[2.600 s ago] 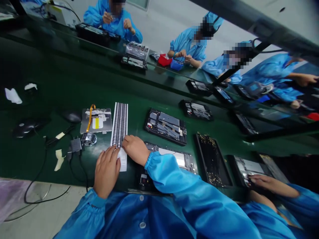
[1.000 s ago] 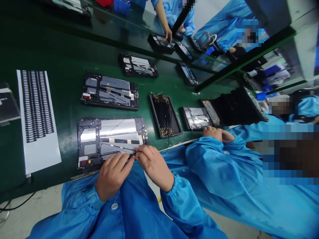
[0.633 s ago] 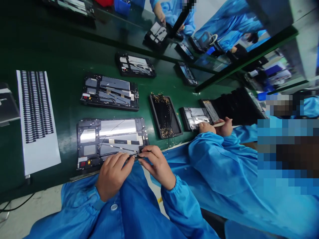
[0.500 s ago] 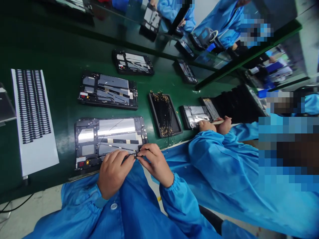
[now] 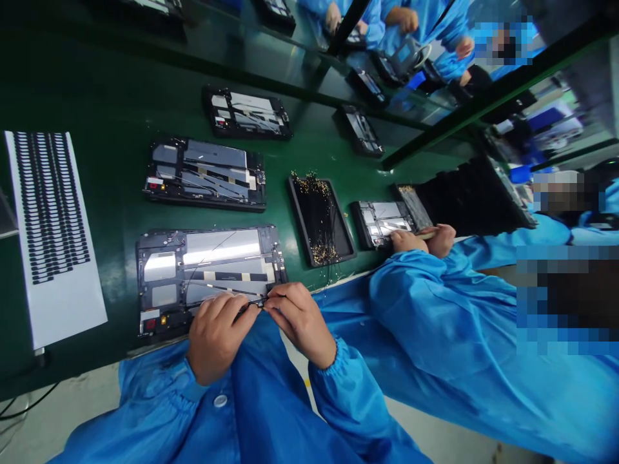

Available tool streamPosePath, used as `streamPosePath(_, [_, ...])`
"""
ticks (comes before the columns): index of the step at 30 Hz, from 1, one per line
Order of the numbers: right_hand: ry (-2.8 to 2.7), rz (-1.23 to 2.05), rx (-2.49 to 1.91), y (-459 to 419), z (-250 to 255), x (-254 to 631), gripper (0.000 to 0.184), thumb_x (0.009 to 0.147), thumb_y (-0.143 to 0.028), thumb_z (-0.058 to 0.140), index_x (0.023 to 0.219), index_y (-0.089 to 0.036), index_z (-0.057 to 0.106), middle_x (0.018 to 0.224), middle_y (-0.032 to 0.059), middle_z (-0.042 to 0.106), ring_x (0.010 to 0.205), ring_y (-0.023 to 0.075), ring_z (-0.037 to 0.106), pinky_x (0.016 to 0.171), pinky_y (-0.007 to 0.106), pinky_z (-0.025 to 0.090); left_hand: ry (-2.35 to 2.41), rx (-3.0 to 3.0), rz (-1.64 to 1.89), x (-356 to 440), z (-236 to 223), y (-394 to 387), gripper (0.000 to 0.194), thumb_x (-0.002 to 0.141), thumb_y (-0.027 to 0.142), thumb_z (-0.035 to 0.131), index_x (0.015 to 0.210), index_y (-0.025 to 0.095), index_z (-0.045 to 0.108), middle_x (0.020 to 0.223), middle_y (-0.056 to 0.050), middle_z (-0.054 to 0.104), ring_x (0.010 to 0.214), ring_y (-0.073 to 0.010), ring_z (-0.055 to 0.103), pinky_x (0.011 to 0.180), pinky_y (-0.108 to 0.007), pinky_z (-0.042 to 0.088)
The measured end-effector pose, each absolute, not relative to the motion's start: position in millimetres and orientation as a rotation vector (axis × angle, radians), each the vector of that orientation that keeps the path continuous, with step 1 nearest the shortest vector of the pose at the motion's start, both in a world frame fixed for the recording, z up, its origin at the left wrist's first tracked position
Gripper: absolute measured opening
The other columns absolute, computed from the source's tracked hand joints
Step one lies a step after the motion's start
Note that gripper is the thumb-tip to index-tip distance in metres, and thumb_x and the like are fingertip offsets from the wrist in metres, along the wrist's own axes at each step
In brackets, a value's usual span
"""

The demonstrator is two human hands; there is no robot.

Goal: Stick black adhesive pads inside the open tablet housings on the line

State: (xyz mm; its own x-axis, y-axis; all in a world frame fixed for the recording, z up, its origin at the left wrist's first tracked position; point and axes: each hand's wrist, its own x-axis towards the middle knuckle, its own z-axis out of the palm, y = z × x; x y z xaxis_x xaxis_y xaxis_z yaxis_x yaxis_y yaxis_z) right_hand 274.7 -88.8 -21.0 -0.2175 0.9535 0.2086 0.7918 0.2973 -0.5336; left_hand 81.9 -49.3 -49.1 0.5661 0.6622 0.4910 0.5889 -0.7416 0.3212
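An opened tablet [image 5: 222, 248] lies in front of me with its battery and flex cables exposed, and a thin black wire curves across it. By its front edge, my left hand [image 5: 217, 335] is closed in a pinch. My right hand [image 5: 300, 322] pinches close beside it, fingertips nearly touching the left ones. Between them shows a small dark strip [image 5: 260, 303] with a shiny bit; the fingers cover most of it, so its exact kind is unclear.
A black tray [image 5: 351, 241] of thin wires with gold ends sits to the right. Behind are more opened tablets [image 5: 207, 171]. At left lies a white sheet of black stickers [image 5: 68, 316]. A co-worker's hands [image 5: 409, 241] work at another tablet [image 5: 382, 216] on the right.
The view has shifted slightly, so the sheet and tablets appear a little further left. Both my hands keep their pinch at nearly the same place.
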Motion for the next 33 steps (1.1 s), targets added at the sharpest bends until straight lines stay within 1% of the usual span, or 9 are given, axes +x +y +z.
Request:
streamPosePath(5, [-2.092, 0.344, -1.507, -93, -26, 276, 0.015, 0.1, -0.021, 0.055, 0.109, -0.022, 0.067, 0.104, 0.0084, 0.07, 0.1, 0.0214, 0.062, 0.083, 0.038, 0.055, 1.016, 2.703, 0.985, 80, -51, -47, 0.011, 0.088, 0.015, 0.064, 0.093, 0.023, 0.07, 0.092, -0.003, 0.072, 0.09, -0.0202, 0.062, 0.082, -0.035, 0.043])
streamPosePath(12, [-2.127, 0.115, -1.445, -112, -54, 270, 0.031, 0.096, -0.014, 0.056, 0.125, -0.025, 0.064, 0.116, 0.009, 0.072, 0.112, 0.0242, 0.066, 0.097, 0.047, 0.057, 0.899, 2.851, 1.067, 81, -53, -46, 0.01, 0.09, 0.015, 0.061, 0.091, 0.021, 0.069, 0.088, -0.002, 0.072, 0.084, -0.0151, 0.064, 0.078, -0.031, 0.043])
streamPosePath(15, [-2.064, 0.181, -1.432, -114, -50, 269, 0.032, 0.094, -0.017, 0.061, 0.124, -0.025, 0.064, 0.117, 0.01, 0.07, 0.113, 0.0248, 0.065, 0.094, 0.045, 0.058, 0.878, 2.887, 1.001, 74, -45, -51, 0.011, 0.089, 0.015, 0.063, 0.096, 0.021, 0.069, 0.1, -0.004, 0.074, 0.093, -0.0173, 0.066, 0.083, -0.032, 0.046])
streamPosePath(18, [-1.786, 0.296, -1.575, -108, -43, 275, 0.034, 0.095, -0.023, 0.06, 0.129, -0.025, 0.06, 0.132, 0.0137, 0.06, 0.124, 0.0262, 0.058, 0.1, 0.048, 0.054, 1.164, 2.751, 0.903, 50, -31, -54, 0.037, 0.089, 0.023, 0.065, 0.126, 0.021, 0.061, 0.13, -0.012, 0.065, 0.117, -0.0268, 0.062, 0.098, -0.04, 0.048])
streamPosePath(20, [-1.587, 0.293, -1.715, -101, -44, 280, 0.039, 0.096, -0.027, 0.058, 0.135, -0.023, 0.057, 0.136, 0.0159, 0.055, 0.129, 0.0279, 0.053, 0.104, 0.051, 0.049, 1.567, 2.531, 0.876, 29, -27, -54, 0.064, 0.088, 0.033, 0.067, 0.146, 0.019, 0.043, 0.145, -0.018, 0.053, 0.131, -0.0353, 0.053, 0.104, -0.05, 0.046])
streamPosePath(22, [-1.51, 0.332, -1.77, -93, -53, 282, 0.037, 0.099, -0.03, 0.054, 0.135, -0.021, 0.058, 0.13, 0.0157, 0.057, 0.125, 0.0273, 0.055, 0.104, 0.051, 0.048, 1.819, 2.336, 0.824, 11, -30, -52, 0.078, 0.091, 0.039, 0.062, 0.155, 0.015, 0.026, 0.15, -0.023, 0.046, 0.135, -0.0403, 0.048, 0.105, -0.058, 0.046])
streamPosePath(24, [-1.488, 0.389, -1.751, -88, -64, 278, 0.034, 0.101, -0.03, 0.048, 0.131, -0.02, 0.062, 0.121, 0.0142, 0.062, 0.116, 0.0251, 0.059, 0.101, 0.048, 0.051, 1.839, 2.252, 0.784, 0, -38, -52, 0.076, 0.094, 0.038, 0.055, 0.157, 0.015, 0.019, 0.15, -0.023, 0.045, 0.134, -0.0389, 0.05, 0.104, -0.057, 0.049])
streamPosePath(28, [-1.394, 0.355, -1.717, -96, -74, 263, 0.032, 0.101, -0.032, 0.049, 0.124, -0.021, 0.069, 0.116, 0.0135, 0.066, 0.11, 0.0259, 0.062, 0.096, 0.047, 0.053, 1.843, 2.158, 0.949, -4, -50, -63, 0.071, 0.095, 0.029, 0.055, 0.157, 0.022, 0.022, 0.151, -0.017, 0.047, 0.135, -0.0312, 0.051, 0.105, -0.048, 0.052])
streamPosePath(33, [-1.284, 0.536, -1.641, -96, -54, 266, 0.036, 0.1, -0.036, 0.051, 0.129, -0.021, 0.066, 0.125, 0.0134, 0.068, 0.119, 0.0274, 0.063, 0.1, 0.046, 0.053, 1.859, 2.03, 1.072, -9, -32, -63, 0.061, 0.097, 0.021, 0.049, 0.155, 0.026, 0.031, 0.153, -0.01, 0.046, 0.136, -0.0231, 0.051, 0.107, -0.038, 0.052])
